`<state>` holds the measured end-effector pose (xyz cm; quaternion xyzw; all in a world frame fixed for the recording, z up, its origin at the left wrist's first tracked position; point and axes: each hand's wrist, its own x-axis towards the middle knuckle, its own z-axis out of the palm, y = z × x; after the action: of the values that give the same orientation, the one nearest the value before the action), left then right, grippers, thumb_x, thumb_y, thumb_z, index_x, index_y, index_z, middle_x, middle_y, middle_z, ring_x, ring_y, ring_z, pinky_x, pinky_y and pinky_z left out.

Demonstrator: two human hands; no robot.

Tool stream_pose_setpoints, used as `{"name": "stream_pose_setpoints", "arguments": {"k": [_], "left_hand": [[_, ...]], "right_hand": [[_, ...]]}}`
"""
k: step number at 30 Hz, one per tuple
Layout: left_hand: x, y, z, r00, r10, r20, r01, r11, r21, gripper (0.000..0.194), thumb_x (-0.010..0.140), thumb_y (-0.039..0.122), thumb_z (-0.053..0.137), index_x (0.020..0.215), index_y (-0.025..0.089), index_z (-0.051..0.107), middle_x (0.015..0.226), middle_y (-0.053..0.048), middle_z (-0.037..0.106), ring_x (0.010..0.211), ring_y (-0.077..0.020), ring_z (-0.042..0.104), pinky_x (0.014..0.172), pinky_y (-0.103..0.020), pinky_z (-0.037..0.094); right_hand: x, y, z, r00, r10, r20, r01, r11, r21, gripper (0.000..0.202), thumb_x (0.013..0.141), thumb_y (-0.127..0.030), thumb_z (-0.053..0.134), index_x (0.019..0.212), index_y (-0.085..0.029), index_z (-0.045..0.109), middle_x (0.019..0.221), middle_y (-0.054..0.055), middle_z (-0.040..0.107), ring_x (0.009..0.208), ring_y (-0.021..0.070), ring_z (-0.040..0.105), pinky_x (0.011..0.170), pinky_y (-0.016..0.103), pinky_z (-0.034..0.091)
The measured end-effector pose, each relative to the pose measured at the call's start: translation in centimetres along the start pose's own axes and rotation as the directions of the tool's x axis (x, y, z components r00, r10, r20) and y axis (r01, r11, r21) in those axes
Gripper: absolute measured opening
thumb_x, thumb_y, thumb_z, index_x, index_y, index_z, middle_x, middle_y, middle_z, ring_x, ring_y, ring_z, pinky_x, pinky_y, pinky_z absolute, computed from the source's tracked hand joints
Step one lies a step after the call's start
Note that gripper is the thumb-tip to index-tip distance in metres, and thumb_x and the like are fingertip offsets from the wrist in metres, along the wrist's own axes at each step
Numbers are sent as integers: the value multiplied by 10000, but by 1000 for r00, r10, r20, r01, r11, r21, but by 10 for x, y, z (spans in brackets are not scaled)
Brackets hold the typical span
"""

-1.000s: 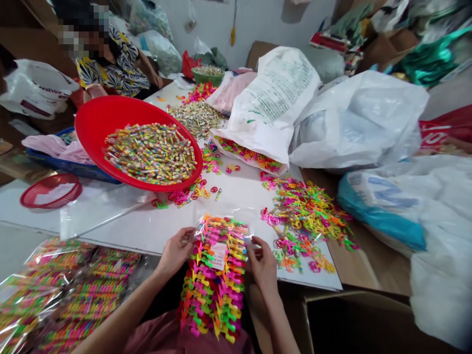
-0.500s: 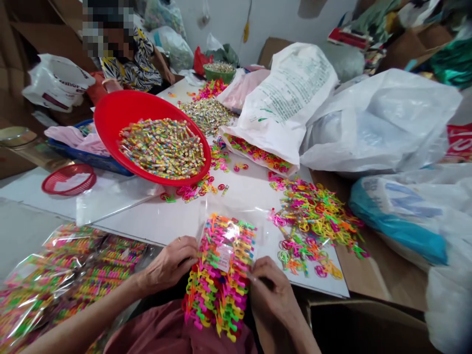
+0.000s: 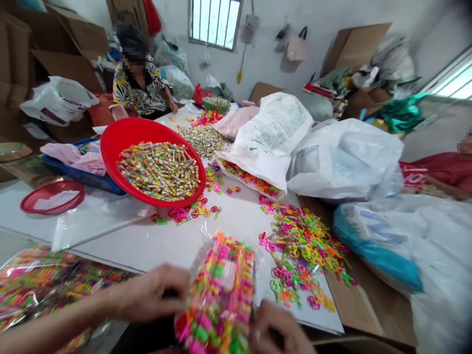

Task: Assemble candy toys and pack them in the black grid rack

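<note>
Between my two hands is a clear plastic bag (image 3: 224,290) packed with rows of bright pink, yellow, green and orange plastic pieces, a small pale label showing through its front. My left hand (image 3: 162,290) is closed at the bag's left edge. On the opposite edge, my right hand (image 3: 280,327) is curled with fingers pinched on the bag; both hands are blurred by motion. Just beyond lies a heap of loose colourful plastic pieces with rings (image 3: 306,236). A tilted red basin (image 3: 114,142) full of small patterned tubes stands further left.
A white sack (image 3: 273,128) spills similar pieces onto the white table (image 3: 236,216). Several filled bags (image 3: 33,285) lie at lower left. A red basket (image 3: 51,196) and flat clear bags (image 3: 88,221) are at left. One person (image 3: 142,93) sits across; another's red sleeve (image 3: 442,172) shows right.
My view has tilted up, showing more wall and a window. The bag, held in both hands, now seems to cover lower rows of pieces that stuck out before.
</note>
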<state>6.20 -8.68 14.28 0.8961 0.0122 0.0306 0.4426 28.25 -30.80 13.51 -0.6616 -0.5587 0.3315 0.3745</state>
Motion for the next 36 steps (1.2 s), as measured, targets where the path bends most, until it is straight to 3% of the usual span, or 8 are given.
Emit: {"name": "stream_pose_setpoints", "arguments": {"k": [3, 8, 16, 24, 28, 30, 34, 36], "left_hand": [[48, 58, -68, 939, 60, -338, -96, 992, -88, 144, 830, 237, 509, 716, 156, 545, 729, -2, 589, 686, -102, 531, 641, -203, 430], [118, 114, -133, 704, 213, -677, -183, 976, 117, 52, 756, 166, 549, 716, 137, 567, 606, 31, 522, 555, -73, 455, 501, -187, 336], [147, 85, -120, 708, 272, -652, 0, 923, 386, 126, 811, 178, 465, 762, 142, 576, 592, 39, 523, 546, -78, 459, 535, -198, 355], [0, -23, -36, 820, -76, -567, 376, 818, 434, 210, 879, 258, 389, 949, 190, 575, 903, -46, 651, 847, -164, 596, 787, -269, 422], [-75, -71, 43, 567, -661, -491, 754, 657, -15, 236, 842, 328, 398, 795, 175, 572, 697, -31, 613, 653, -178, 570, 636, -295, 414], [-85, -69, 77, 579, -772, -261, 687, 635, -355, 249, 773, 407, 507, 738, 169, 574, 588, -4, 551, 572, -154, 517, 554, -265, 388], [-31, -24, 108, 801, -595, -62, 149, 298, -943, 429, 663, 456, 654, 970, 162, 599, 778, -41, 598, 676, -149, 541, 564, -238, 396], [16, 1, 99, 751, -649, -121, -70, 104, -992, 325, 695, 430, 633, 841, 140, 634, 635, -14, 543, 565, -104, 496, 534, -224, 379]], "right_hand": [[15, -52, -56, 903, -247, -352, 252, 967, -32, 112, 793, -231, 586, 685, -212, 570, 683, 8, 546, 690, 159, 535, 614, 264, 429], [61, -103, -112, 495, -351, -795, 437, 891, -122, 46, 723, -210, 646, 700, -196, 608, 686, -3, 557, 655, 139, 511, 606, 257, 395], [86, -47, -116, 482, -209, -851, 390, 921, -6, 116, 732, -264, 641, 689, -177, 579, 640, -25, 528, 593, 112, 468, 547, 231, 349], [47, -25, 21, 931, -252, -265, 263, 965, 4, 118, 781, -131, 558, 682, -189, 534, 669, -9, 539, 641, 117, 524, 577, 217, 408], [36, 9, 106, 934, -272, -234, 242, 959, -150, 147, 754, -88, 556, 656, -186, 507, 652, -6, 537, 646, 125, 533, 588, 223, 409], [34, 20, 126, 914, -349, -208, 295, 922, -250, 152, 751, -86, 555, 652, -190, 504, 639, -6, 543, 641, 130, 535, 588, 229, 411], [35, 23, 124, 855, -507, -108, 436, 817, -378, 118, 776, -122, 535, 698, -210, 548, 644, 1, 584, 630, 138, 561, 587, 236, 442], [30, 17, 113, 845, -522, -119, 428, 793, -434, 95, 771, -157, 553, 753, -238, 599, 666, 9, 617, 623, 152, 582, 582, 257, 465]]}}
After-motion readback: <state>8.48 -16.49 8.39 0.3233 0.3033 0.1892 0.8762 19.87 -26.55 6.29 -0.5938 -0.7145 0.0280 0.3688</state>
